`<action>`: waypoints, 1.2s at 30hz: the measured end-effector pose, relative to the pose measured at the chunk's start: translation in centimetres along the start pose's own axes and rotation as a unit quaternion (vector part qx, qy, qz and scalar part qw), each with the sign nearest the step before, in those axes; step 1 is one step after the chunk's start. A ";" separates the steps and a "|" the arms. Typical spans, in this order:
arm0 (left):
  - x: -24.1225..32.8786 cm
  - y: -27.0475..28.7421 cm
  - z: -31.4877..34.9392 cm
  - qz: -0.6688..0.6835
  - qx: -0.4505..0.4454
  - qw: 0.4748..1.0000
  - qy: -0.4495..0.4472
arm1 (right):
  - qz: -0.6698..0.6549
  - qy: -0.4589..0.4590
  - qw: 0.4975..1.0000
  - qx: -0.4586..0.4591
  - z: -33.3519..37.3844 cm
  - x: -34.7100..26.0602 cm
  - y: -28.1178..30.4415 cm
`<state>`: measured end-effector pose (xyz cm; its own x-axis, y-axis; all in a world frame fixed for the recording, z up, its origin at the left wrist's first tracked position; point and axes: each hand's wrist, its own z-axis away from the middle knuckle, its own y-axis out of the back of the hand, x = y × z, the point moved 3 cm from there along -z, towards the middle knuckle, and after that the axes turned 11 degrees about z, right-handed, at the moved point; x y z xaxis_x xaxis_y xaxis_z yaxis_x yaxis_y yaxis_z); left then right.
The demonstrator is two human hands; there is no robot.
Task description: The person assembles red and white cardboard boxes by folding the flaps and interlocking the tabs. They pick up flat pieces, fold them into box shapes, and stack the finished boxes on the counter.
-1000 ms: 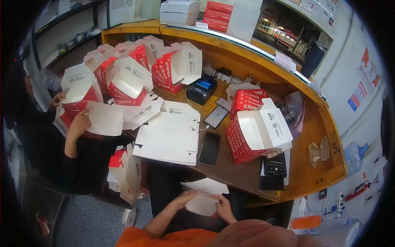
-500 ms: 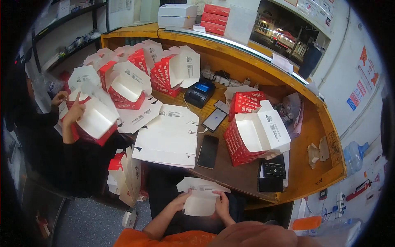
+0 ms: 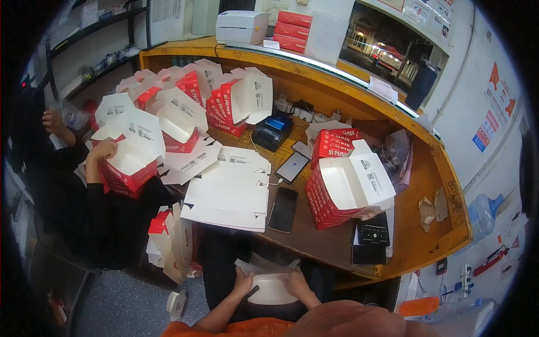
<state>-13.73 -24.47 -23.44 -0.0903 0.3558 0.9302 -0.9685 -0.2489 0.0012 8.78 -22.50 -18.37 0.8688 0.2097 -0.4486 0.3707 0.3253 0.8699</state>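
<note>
The carton (image 3: 270, 288) between the hands (image 3: 242, 283) looks smooth, matt paperboard; ahead of them, the bench (image 3: 331, 241) is scuffed wood, the black phone (image 3: 283, 209) glossy-faced; far to their right, the jug (image 3: 485, 218) translucent plastic.

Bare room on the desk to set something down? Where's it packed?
Free: the bare brown desktop, between the black phone, the right-hand open carton, the dark player-screen device and the front edge.

Crowded: left side, packed with open red-and-white cartons; desk middle, under flat carton blanks; lap, white carton held by left hand and right hand.
</note>
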 end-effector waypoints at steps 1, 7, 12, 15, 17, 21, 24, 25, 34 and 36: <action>0.9 0.2 0.8 -0.013 0.033 0.999 0.002 | 0.019 0.014 1.000 -0.006 -0.1 0.0 -0.4; 4.8 3.5 2.1 -0.153 -0.087 0.983 -0.044 | -0.102 -0.039 0.993 -0.052 1.1 -5.7 4.7; 9.1 7.9 2.7 0.022 -0.087 0.994 0.068 | -0.234 0.130 0.963 -0.009 2.5 -6.9 4.7; 10.5 9.7 4.2 0.028 -0.074 0.991 0.109 | -0.301 0.151 0.937 -0.089 5.4 -11.6 8.5; 11.6 9.7 4.9 0.053 -0.091 0.986 0.126 | -0.297 0.169 0.936 -0.080 6.6 -13.7 10.9; 16.5 8.7 6.2 0.105 -0.212 0.967 0.097 | -0.294 0.199 0.935 -0.014 7.0 -14.1 15.3; 19.9 8.2 7.9 0.178 -0.278 0.941 0.071 | -0.395 0.286 0.873 0.017 8.3 -12.8 19.8; 20.4 8.2 8.1 0.222 -0.284 0.930 0.069 | -0.360 0.327 0.872 0.054 8.8 -12.9 22.9; 32.5 -1.3 5.3 -0.069 -0.303 0.913 -0.264 | 0.007 0.051 0.785 0.618 5.7 -6.7 34.4; 35.3 -4.3 5.1 -0.108 -0.288 0.890 -0.336 | -0.042 0.010 0.825 0.563 3.4 -7.4 33.7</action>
<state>-11.54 -15.45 11.29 0.0841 -0.3281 0.9409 -0.9226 0.3310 0.1979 15.97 -16.23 15.01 0.8232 0.2487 -0.5103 0.5091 -0.7212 0.4697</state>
